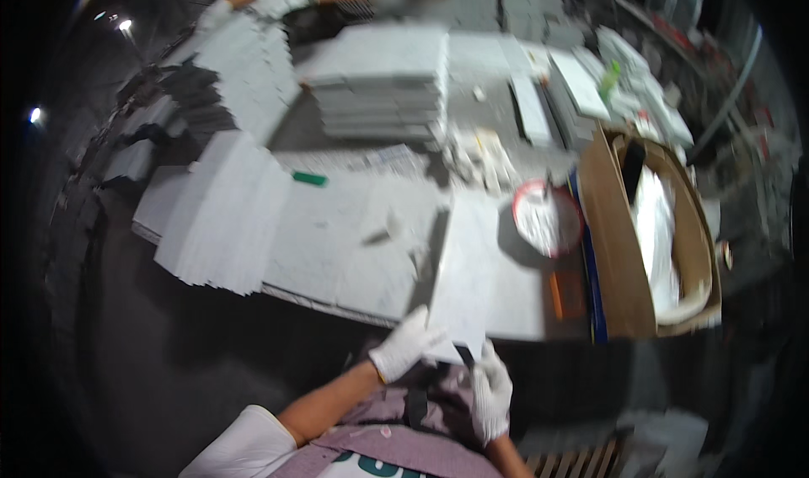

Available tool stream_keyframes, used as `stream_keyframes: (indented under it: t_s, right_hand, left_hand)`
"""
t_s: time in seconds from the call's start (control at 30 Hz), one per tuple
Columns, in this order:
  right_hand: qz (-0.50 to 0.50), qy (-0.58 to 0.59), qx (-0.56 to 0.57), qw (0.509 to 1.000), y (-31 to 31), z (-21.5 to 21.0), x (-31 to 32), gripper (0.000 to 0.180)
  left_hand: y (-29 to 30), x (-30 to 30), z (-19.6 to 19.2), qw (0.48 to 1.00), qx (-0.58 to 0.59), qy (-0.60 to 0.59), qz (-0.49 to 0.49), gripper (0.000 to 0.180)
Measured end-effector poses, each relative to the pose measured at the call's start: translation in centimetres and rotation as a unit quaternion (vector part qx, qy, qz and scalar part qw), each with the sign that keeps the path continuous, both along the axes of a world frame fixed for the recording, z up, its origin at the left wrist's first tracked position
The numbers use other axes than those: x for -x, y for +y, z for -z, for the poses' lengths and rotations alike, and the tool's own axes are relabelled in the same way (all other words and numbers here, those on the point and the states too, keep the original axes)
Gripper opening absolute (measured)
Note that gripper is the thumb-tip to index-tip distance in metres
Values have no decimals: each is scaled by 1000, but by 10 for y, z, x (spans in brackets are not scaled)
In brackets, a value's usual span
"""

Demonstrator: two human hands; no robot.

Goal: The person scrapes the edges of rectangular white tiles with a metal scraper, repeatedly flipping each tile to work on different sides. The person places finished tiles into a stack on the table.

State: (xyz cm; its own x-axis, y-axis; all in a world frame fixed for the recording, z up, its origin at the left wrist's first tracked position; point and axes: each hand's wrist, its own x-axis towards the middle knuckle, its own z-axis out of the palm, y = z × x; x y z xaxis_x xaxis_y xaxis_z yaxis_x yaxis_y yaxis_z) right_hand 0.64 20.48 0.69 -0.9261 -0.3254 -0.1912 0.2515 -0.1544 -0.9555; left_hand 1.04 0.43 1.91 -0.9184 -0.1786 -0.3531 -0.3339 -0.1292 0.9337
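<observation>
Head view shows us our gloved left hand (410, 344) partly closed on the 7 o'clock corner of a long white panel (468, 263), which juts over the table's (524, 308) 6 o'clock edge. Our gloved right hand (491, 391), half curled, meets its 5 o'clock corner beside a black strip (465, 357); whether it grips, we cannot tell. At the panel's 2 o'clock sits a red-rimmed bowl (548, 218).

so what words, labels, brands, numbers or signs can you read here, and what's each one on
The person's white cloth shirt: dark green lettering, cut off, no whole word readable.
Printed white paper sheets beside the small green rectangular block: too small and blurred.
Nothing else legible.
</observation>
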Motion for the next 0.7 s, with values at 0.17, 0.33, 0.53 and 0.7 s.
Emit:
stream_keyframes:
  t_s: [0.17,0.33,0.53,0.7]
  right_hand:
    - [21,-55,46,997,-14,12,2,22]
    - [10,-52,-60,997,-17,-39,2,40]
    - [8,-42,-25,999,-15,-30,5,41]
    - [-14,55,-95,994,-16,-37,10,41]
  left_hand:
    - [3,1,34,998,23,-57,-19,31]
    - [6,2,47,987,144,-75,3,71]
    - [6,7,23,979,136,-140,50,91]
    - [13,5,39,973,187,-134,7,100]
